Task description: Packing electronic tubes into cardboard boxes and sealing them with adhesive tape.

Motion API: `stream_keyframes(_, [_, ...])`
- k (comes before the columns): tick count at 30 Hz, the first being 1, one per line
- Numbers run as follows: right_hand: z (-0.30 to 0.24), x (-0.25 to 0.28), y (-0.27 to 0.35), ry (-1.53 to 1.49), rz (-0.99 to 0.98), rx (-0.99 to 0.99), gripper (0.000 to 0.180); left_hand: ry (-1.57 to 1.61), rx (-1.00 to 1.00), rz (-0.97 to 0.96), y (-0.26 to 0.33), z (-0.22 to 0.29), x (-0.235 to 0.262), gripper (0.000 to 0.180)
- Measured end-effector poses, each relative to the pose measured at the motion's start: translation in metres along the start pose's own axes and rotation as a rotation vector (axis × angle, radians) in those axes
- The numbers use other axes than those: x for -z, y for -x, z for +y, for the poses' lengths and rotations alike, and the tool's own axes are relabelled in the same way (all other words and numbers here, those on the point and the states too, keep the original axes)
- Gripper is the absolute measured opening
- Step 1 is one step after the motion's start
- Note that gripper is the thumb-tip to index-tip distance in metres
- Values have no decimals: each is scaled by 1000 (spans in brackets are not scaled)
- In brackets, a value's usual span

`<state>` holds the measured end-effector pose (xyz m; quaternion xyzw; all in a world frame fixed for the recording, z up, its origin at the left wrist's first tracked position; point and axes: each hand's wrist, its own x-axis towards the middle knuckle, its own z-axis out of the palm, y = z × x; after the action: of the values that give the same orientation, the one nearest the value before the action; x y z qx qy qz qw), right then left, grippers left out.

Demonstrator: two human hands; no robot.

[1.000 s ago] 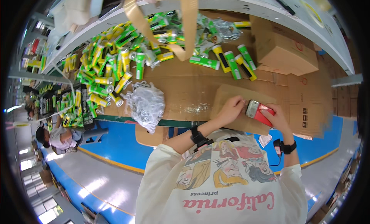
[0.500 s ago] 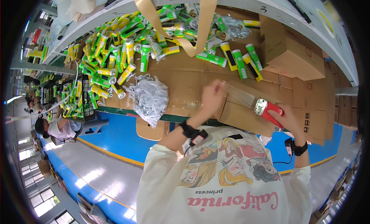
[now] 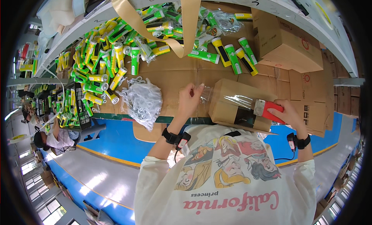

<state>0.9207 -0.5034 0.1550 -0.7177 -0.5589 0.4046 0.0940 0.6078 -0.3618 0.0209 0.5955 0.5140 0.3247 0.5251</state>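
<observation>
A small brown cardboard box (image 3: 221,115) stands in front of me near the table's front edge. My right hand (image 3: 286,112) is wrapped around a red tape dispenser (image 3: 269,108) beside the box's right end. From the dispenser a strip of clear packing tape (image 3: 240,99) stretches left across the box. At the strip's left end, past the box, my left hand (image 3: 188,101) is closed in a pinch on the tape. A dark opening or patch (image 3: 245,117) shows on the box below the strip.
A heap of green and yellow flashlights (image 3: 112,50) covers the table's left. A bag of white cords (image 3: 142,101) lies left of my left hand. Several flashlights (image 3: 232,58) lie beyond the box. A larger carton (image 3: 288,43) stands far right. A tan strap (image 3: 190,23) hangs down.
My left hand has moved left, drawing the tape out longer. The box now stands higher under the strip, with its side showing. My right hand still holds the dispenser.
</observation>
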Motion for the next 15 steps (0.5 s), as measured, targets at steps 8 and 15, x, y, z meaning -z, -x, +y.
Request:
stream_keyframes(8, [-28, 30, 40, 44, 197, 3, 32, -492, -246, -126, -14, 90, 32, 29])
stream_keyframes(15, [-39, 46, 118, 53, 382, -20, 29, -454, -326, -450, 56, 136, 36, 76])
